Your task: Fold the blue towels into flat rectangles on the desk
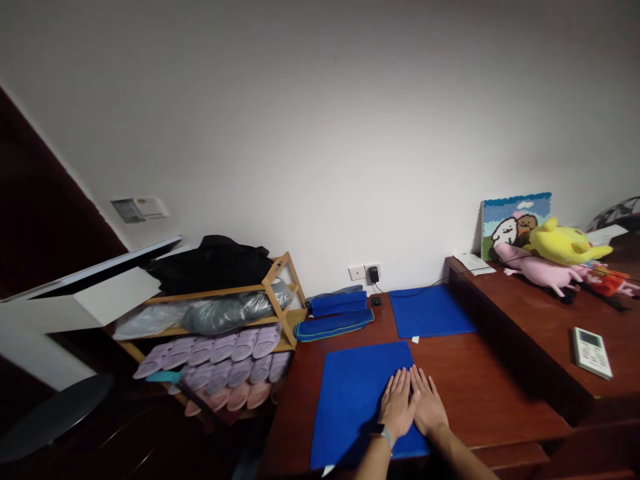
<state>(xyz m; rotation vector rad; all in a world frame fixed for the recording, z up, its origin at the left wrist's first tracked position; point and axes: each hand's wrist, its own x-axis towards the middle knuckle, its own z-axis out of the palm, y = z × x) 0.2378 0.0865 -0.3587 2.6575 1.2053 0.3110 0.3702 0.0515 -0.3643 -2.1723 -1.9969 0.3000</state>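
Observation:
Side by side, my left hand [399,404] and my right hand [428,403] lie palm down over the right edge of a blue mat [350,393] on the wooden table [490,383]. Their fingers are stretched out flat and point away from me, and neither hand holds anything. My left thumb touches or overlaps the right hand. A watch or band [383,433] is on the left wrist. White tags show at the near edge of this mat. Behind it, nearer the wall, lies a second blue mat [433,312].
Folded blue cloth items [335,325] lie at the table's back left. A black plug [373,274] with a cable sits in the wall socket. On the left stands a wooden rack [280,293] of slippers [225,347]. A higher surface at right carries plush toys [565,243] and a white remote-like device [592,352].

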